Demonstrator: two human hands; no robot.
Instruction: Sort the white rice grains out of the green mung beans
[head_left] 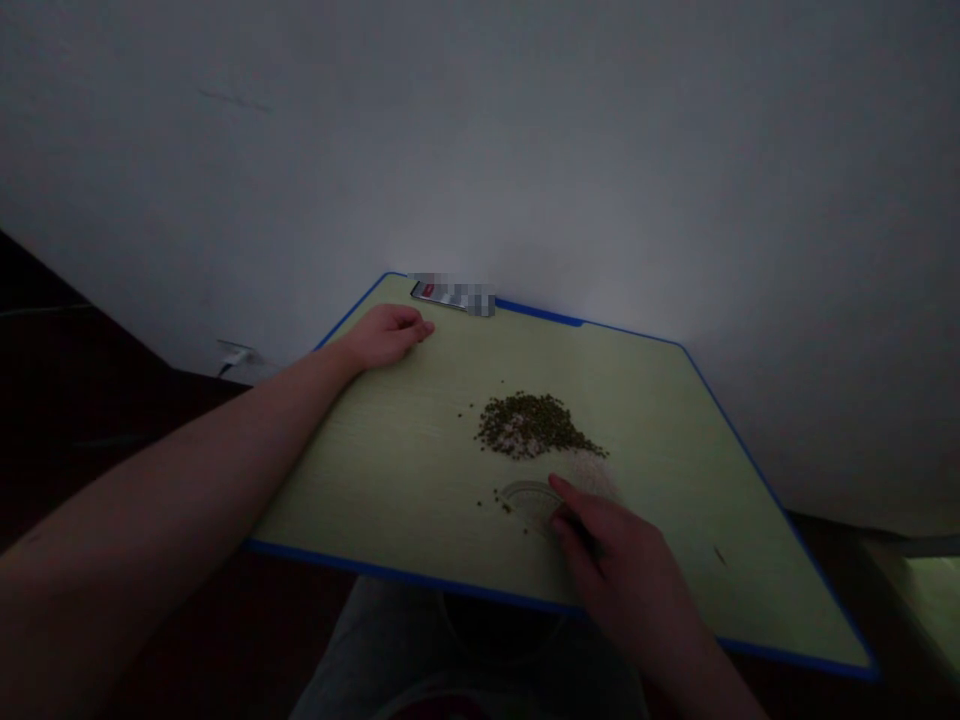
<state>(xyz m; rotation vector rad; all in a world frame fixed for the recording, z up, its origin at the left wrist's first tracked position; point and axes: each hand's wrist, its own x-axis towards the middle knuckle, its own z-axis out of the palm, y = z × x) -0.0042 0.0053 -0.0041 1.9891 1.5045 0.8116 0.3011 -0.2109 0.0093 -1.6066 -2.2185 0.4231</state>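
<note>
A pile of small green beans (529,422), probably mung beans, lies mid-table with pale rice-like grains among them. A patch of the pale grains (591,472) spreads at the pile's near right side. In my right hand (611,550), a clear protractor (529,492) is pinched between thumb and fingers, its curved edge facing away from me, just short of the pile. Several stray beans (504,503) sit by its left end. My left hand (386,335) rests on the far left of the table, its fingers curled in and nothing visible in them.
The pale table (420,500) has a blue rim and stands against a grey wall (525,150). A phone (450,297) lies at its back edge. Below the front edge, a dark round container (499,630) shows between my legs. A plug (236,355) is in the wall at left.
</note>
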